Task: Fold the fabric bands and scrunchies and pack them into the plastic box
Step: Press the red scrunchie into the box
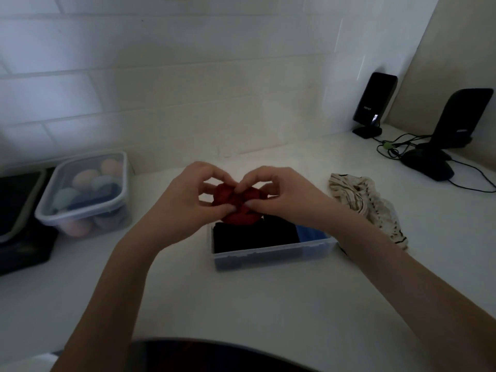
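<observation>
Both hands are up over the far end of the box (273,255), working one red scrunchie (237,204) between them. The left hand (188,200) pinches its left side with thumb and fingers curled in tight; the right hand (281,196) does the same on the right, thumbs nearly meeting at the middle. The scrunchie is bunched, clear of the counter (241,304), and held just above the box's rear edge.

The box sits open on the counter. A dark folded piece (252,236) fills most of it, with a blue piece (311,233) at the right end. The light is dim, so I cannot tell whether the dark mass is one item or several.

A cream striped band (365,200) lies loose on the counter to the right of the box, not yet folded.

Risks as judged from here:
- The scrunchie is springy; released loosely, it may open out and sit proud of the box.
- Little free room shows inside, so pressing it in could disturb the folded pieces.
- The right forearm passes close over the striped band and could drag it.
- A second, lidded tub (86,194) stands well to the left; it is not the target.
</observation>
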`<control>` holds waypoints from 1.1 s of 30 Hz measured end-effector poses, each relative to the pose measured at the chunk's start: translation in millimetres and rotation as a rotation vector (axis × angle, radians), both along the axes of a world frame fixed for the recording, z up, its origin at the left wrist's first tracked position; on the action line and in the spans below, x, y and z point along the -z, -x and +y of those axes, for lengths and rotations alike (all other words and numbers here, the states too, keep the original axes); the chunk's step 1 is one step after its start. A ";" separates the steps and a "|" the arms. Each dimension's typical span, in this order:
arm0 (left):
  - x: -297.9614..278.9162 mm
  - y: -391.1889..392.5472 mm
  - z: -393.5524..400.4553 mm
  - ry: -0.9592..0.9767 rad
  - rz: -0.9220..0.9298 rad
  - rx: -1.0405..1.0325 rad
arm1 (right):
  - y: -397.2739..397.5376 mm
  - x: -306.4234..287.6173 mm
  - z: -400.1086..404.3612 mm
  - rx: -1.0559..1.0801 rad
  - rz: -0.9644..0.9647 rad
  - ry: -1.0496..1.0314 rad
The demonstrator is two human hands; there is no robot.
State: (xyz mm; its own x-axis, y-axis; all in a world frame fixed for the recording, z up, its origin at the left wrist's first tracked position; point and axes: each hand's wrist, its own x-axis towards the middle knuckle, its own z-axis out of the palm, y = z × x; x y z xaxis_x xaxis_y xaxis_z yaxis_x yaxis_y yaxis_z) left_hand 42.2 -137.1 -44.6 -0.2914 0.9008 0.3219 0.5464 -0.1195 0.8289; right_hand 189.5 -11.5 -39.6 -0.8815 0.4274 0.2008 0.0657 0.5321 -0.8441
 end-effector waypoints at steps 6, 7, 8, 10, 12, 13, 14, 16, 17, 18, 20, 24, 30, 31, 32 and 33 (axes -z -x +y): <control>-9.8 -5.1 -16.5 0.224 0.328 -0.050 | 3.5 7.0 -13.6 -0.028 -0.204 -0.199; -11.7 -7.6 -16.1 0.256 0.371 -0.047 | 2.6 5.8 -14.9 -0.034 -0.229 -0.230; -12.9 -9.2 -14.9 0.290 0.414 -0.046 | 1.4 4.7 -15.8 -0.036 -0.250 -0.262; -14.0 -11.2 -12.5 0.353 0.496 -0.045 | -0.9 3.1 -16.3 -0.032 -0.294 -0.338; -13.8 -12.2 -10.2 0.403 0.561 -0.046 | -2.9 1.4 -16.9 -0.031 -0.332 -0.394; -13.3 -12.6 -9.2 0.424 0.595 -0.049 | -3.5 0.4 -17.3 -0.033 -0.344 -0.411; -12.8 -13.3 -8.3 0.443 0.645 -0.052 | -3.6 0.1 -17.5 -0.035 -0.356 -0.434; -12.5 -16.2 -6.9 0.485 0.799 -0.061 | -3.0 1.2 -18.2 -0.043 -0.391 -0.481; -12.6 -17.8 -6.3 0.502 0.872 -0.065 | -2.5 2.3 -18.6 -0.050 -0.413 -0.491; -12.6 -19.2 -5.6 0.515 0.923 -0.069 | -2.2 3.4 -18.7 -0.055 -0.434 -0.500; -12.2 -21.5 -4.6 0.534 0.970 -0.078 | -2.0 4.9 -18.9 -0.045 -0.480 -0.543; -11.8 -23.7 -0.5 0.554 0.999 -0.073 | -1.6 4.6 -20.0 -0.001 -0.543 -0.605; -8.1 -24.3 3.5 0.582 1.040 -0.053 | 9.0 4.6 -22.7 -0.018 -0.639 -0.672; -7.1 -24.6 3.7 0.583 1.047 -0.049 | 10.9 3.6 -23.8 -0.025 -0.651 -0.711; -6.0 -24.5 3.9 0.588 1.050 -0.044 | 12.5 1.9 -24.9 -0.034 -0.668 -0.750; -5.6 -24.6 4.4 0.597 1.048 -0.037 | 13.9 -0.3 -26.0 -0.046 -0.686 -0.781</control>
State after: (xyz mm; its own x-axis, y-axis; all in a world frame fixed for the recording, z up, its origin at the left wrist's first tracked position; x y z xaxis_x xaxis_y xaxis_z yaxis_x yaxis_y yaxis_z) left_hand 66.8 -132.8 -39.0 -0.1667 0.9849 -0.0466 0.9818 0.1614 -0.1004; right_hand 175.6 -37.5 -39.3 -0.9230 0.3570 -0.1436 0.3673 0.9287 -0.0518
